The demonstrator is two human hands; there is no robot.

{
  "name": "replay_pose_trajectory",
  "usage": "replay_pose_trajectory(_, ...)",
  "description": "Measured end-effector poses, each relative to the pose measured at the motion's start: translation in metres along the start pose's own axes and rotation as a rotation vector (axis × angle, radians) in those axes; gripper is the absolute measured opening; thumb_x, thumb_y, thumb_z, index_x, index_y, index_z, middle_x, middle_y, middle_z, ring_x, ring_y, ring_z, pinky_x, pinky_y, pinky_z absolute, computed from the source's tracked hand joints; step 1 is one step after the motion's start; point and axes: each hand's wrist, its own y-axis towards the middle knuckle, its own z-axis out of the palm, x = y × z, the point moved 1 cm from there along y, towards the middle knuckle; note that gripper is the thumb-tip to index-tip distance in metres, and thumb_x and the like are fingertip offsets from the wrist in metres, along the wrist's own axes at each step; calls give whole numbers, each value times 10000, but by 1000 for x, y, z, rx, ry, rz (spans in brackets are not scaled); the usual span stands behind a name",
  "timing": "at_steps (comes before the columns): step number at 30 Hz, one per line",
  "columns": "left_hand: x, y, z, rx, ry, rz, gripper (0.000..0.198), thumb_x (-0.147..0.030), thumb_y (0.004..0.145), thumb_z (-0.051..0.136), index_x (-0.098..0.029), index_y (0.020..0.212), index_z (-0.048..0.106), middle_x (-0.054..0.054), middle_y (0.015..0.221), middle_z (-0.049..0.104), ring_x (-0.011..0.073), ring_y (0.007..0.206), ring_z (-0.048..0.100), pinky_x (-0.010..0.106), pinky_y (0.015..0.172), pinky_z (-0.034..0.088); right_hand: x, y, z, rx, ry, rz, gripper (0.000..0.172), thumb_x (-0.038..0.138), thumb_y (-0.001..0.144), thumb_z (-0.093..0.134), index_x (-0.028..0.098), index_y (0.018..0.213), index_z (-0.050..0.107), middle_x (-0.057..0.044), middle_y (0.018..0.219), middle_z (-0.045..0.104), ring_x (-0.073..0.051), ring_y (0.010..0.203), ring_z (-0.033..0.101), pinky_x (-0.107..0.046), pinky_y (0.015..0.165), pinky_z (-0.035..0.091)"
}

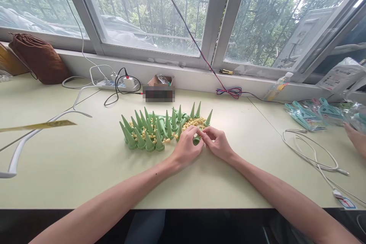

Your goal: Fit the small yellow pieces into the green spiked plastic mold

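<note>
My left hand is closed around a green watering spike, whose round hollow end faces me. Fingertips of my right hand are pinched together right beside that piece and meet the left fingers; what they grip is hidden. Just beyond my hands lies a heap of small yellow valves. To the left, several green cone-shaped spikes stand upright on their wide bases, some with yellow valves fitted at the side. One more spike stands behind my right hand.
A small open box, a power strip and a brown bag stand along the window. To the right lie a coiled white cable, a bottle and bagged teal tools. Another person's hand reaches in there.
</note>
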Motion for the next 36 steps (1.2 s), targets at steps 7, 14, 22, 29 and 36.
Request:
replay_pose_trajectory(7, 1, 1, 0, 10, 17, 15, 82, -105, 820, 584, -187, 828, 586, 27, 844, 584, 170, 760, 563, 317, 691, 480, 0, 0, -1, 19, -18, -2, 270, 415, 939, 560, 171, 839, 617, 10, 621, 557, -119, 500, 503, -252, 481, 403)
replay_pose_trajectory(14, -1, 0, -1, 22, 29, 27, 96, -91, 812, 575, -187, 825, 584, 27, 824, 569, 166, 740, 542, 306, 657, 469, 1, 0, -1, 43, 13, -13, 274, 432, 932, 573, 174, 845, 606, 11, 616, 561, -124, 506, 514, -255, 488, 407)
replay_pose_trajectory(22, -2, -1, -1, 22, 4, 39, 81, -117, 832, 585, -187, 791, 573, 30, 831, 574, 167, 751, 556, 317, 689, 482, -2, -1, 0, 69, 126, 86, 344, 502, 904, 600, 196, 761, 536, 47, 500, 532, -114, 413, 483, -240, 425, 378)
replay_pose_trajectory(29, -1, 0, -2, 16, 27, 54, 93, -98, 812, 585, -188, 792, 581, 30, 820, 580, 172, 763, 553, 318, 692, 486, -4, 0, -2, 22, 107, 83, 368, 507, 883, 628, 179, 718, 607, 34, 501, 528, -111, 435, 475, -242, 445, 386)
replay_pose_trajectory(36, -1, -1, -1, -15, 26, 59, 109, -87, 818, 569, -191, 794, 592, 29, 830, 598, 169, 759, 573, 319, 709, 493, -3, 1, -3, -2, 74, 53, 362, 518, 883, 620, 175, 791, 691, -6, 608, 577, -129, 486, 504, -267, 478, 434)
